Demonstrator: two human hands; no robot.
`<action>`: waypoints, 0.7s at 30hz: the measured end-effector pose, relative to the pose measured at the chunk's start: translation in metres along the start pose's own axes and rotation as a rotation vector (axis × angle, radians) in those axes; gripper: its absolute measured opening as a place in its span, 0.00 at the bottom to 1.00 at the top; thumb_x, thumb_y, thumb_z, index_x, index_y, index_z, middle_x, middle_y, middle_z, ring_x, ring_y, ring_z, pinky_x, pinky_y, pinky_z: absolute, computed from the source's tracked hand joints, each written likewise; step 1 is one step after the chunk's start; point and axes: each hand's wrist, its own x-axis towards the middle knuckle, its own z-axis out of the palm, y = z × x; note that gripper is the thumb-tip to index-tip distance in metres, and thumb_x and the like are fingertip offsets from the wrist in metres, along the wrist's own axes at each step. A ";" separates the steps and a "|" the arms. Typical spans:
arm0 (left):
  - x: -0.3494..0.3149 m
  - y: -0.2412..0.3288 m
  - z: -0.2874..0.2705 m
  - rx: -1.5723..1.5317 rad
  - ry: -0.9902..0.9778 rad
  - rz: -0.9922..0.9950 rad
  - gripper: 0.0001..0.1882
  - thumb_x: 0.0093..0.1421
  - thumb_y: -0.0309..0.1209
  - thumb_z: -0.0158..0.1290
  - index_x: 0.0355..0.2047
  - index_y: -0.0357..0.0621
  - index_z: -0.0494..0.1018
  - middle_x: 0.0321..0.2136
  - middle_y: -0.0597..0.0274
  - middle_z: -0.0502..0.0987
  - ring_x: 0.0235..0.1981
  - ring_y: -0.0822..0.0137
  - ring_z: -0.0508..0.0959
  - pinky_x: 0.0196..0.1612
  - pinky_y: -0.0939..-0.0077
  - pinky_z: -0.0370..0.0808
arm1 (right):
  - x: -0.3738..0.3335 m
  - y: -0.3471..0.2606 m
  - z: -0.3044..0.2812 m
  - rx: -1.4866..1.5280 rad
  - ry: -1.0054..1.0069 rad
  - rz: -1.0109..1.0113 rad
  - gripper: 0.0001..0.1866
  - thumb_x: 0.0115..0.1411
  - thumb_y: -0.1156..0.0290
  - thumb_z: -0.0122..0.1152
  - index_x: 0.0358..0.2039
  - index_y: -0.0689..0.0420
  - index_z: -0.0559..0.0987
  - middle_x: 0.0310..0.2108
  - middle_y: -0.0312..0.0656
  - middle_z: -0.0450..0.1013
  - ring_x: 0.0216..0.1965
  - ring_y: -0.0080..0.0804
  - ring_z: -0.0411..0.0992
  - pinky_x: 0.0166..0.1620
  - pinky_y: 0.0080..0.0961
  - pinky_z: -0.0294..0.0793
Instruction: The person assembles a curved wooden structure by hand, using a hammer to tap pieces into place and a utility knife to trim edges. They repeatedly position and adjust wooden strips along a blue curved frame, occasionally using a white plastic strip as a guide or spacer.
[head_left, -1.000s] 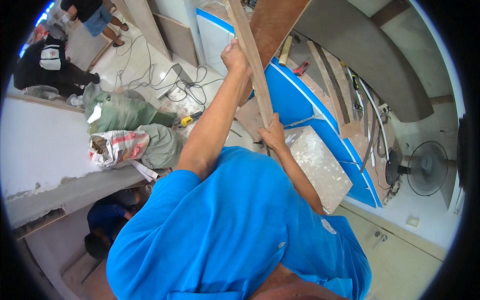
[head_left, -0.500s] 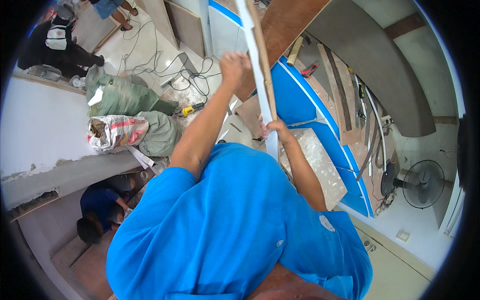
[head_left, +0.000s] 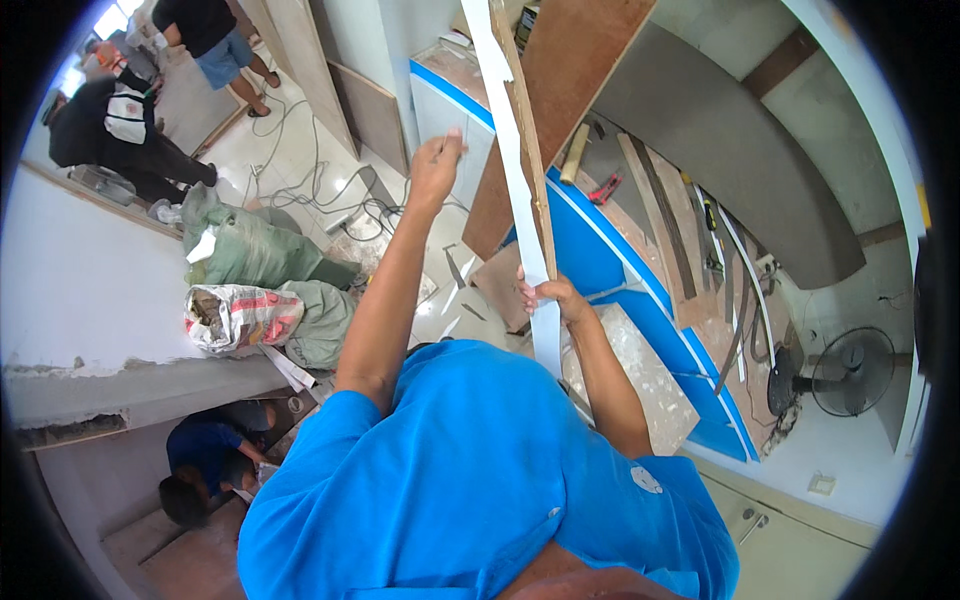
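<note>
At the far left, a white-and-red sack (head_left: 245, 318) and a green sack (head_left: 250, 250) lie beside the ledge; nearer the person, loose offcuts (head_left: 457, 270) are scattered on the floor. The left hand (head_left: 436, 172) is raised with its fingers curled, apart from the work; whether it pinches anything small cannot be determined. To its right, the long white-faced strip (head_left: 521, 215) extends from near the shirt front toward the top of the view, its brown wooden edge facing right. The right hand (head_left: 556, 297) is wrapped around the strip near its lower end. With a single low grip, the far end is likely to sway; maintain a firm hold and keep the wrist straight. Keep fingers clear of the ragged upper edge, which may splinter. Farther right, a red cutter (head_left: 605, 188) rests on the blue-edged counter (head_left: 640, 262); the strip should be kept from sweeping across it.
</note>
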 end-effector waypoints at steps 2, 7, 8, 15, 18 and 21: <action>0.007 0.045 0.015 -0.015 0.090 0.215 0.33 0.63 0.56 0.49 0.41 0.31 0.76 0.33 0.47 0.79 0.35 0.56 0.78 0.40 0.65 0.72 | 0.001 0.000 0.011 -0.080 0.105 0.015 0.23 0.43 0.71 0.58 0.43 0.59 0.71 0.26 0.36 0.68 0.24 0.23 0.66 0.28 0.22 0.70; 0.026 0.093 0.030 0.076 0.080 0.163 0.37 0.63 0.57 0.48 0.52 0.29 0.66 0.43 0.44 0.76 0.42 0.54 0.77 0.45 0.65 0.73 | 0.001 0.011 0.011 -0.158 0.143 -0.024 0.21 0.44 0.72 0.57 0.42 0.59 0.71 0.26 0.36 0.67 0.22 0.22 0.66 0.26 0.22 0.70; 0.035 0.082 0.032 0.033 0.062 0.155 0.36 0.63 0.56 0.49 0.53 0.30 0.66 0.42 0.47 0.76 0.41 0.59 0.77 0.45 0.67 0.73 | 0.000 0.011 0.012 -0.192 0.152 -0.032 0.21 0.44 0.72 0.56 0.42 0.59 0.70 0.26 0.36 0.67 0.22 0.22 0.66 0.26 0.22 0.70; 0.024 0.072 0.052 -0.068 0.194 0.192 0.31 0.63 0.51 0.51 0.46 0.28 0.70 0.38 0.38 0.78 0.42 0.48 0.79 0.45 0.60 0.74 | -0.011 0.019 0.021 -0.375 0.262 -0.046 0.19 0.46 0.70 0.57 0.40 0.58 0.69 0.25 0.35 0.66 0.21 0.24 0.66 0.25 0.22 0.67; 0.018 0.083 0.053 0.042 0.248 0.268 0.25 0.67 0.47 0.44 0.39 0.33 0.73 0.28 0.44 0.77 0.32 0.52 0.78 0.37 0.63 0.73 | -0.012 0.019 0.022 -0.408 0.272 -0.060 0.19 0.45 0.70 0.57 0.40 0.59 0.69 0.25 0.35 0.65 0.22 0.24 0.66 0.25 0.22 0.67; 0.017 0.084 0.047 0.113 0.225 0.339 0.24 0.69 0.44 0.41 0.31 0.34 0.73 0.22 0.46 0.74 0.26 0.51 0.76 0.32 0.61 0.71 | -0.012 0.022 0.020 -0.359 0.233 -0.076 0.21 0.43 0.70 0.57 0.40 0.59 0.69 0.25 0.36 0.65 0.22 0.24 0.66 0.25 0.22 0.67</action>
